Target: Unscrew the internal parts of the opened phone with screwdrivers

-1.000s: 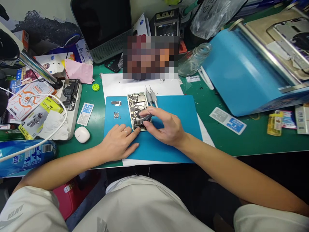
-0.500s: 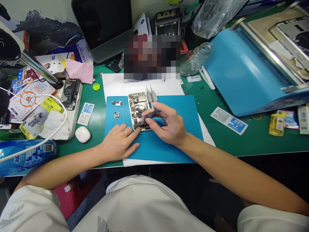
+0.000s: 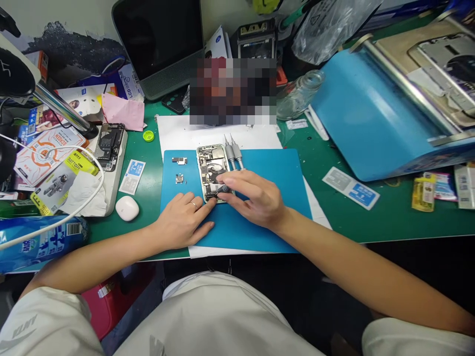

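Note:
An opened phone [image 3: 214,165] lies on the blue mat [image 3: 260,232], its inner parts and circuitry exposed. My left hand [image 3: 183,215] rests flat on the mat, fingers stretched out, with the index fingertip on the phone's bottom edge. Over the phone's lower right side, my right hand [image 3: 260,198] is closed around a dark grey screwdriver [image 3: 224,189]; its tip is hidden. Two grey screwdrivers [image 3: 233,151] lie side by side along the phone's right edge. Left of the phone are a small metal plate [image 3: 180,160] and a small metal part [image 3: 179,178] with tiny bits beside it.
A white earbud case [image 3: 127,208] and a blue-and-grey card [image 3: 132,176] sit left of the mat. Boxes and another opened phone [image 3: 110,143] crowd the far left. At the back stand a dark screen [image 3: 159,44] and a glass jar [image 3: 300,96]. A blue machine [image 3: 356,113] fills the right.
My right hand has lowered slightly, bringing the screwdriver down and left towards the phone's bottom end. My left hand has stayed at the phone's edge. The view has shifted a little.

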{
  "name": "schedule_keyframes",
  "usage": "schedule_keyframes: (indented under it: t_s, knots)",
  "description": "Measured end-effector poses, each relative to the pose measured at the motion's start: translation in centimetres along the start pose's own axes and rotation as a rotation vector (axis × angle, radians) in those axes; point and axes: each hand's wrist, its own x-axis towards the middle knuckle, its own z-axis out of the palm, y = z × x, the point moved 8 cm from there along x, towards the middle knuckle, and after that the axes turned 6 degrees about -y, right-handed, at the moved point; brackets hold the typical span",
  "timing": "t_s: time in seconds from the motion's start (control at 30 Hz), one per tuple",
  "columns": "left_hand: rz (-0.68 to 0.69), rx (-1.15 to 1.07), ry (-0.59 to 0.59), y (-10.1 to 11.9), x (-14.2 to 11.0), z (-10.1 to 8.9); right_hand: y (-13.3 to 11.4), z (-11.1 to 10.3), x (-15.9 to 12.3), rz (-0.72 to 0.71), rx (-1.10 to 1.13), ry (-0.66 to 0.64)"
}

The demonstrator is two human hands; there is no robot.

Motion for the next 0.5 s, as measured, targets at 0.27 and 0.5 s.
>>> schedule_keyframes:
  t_s: [0.27,0.5]
  knots:
    - [0.004,0.0,0.035,0.07,-0.11,-0.24,-0.18,-0.04,0.24,-0.004,-0.028,-0.002]
    - [0.008,0.001,0.048,0.11,-0.02,-0.42,-0.43,-0.02,0.34,-0.012,-0.043,-0.013]
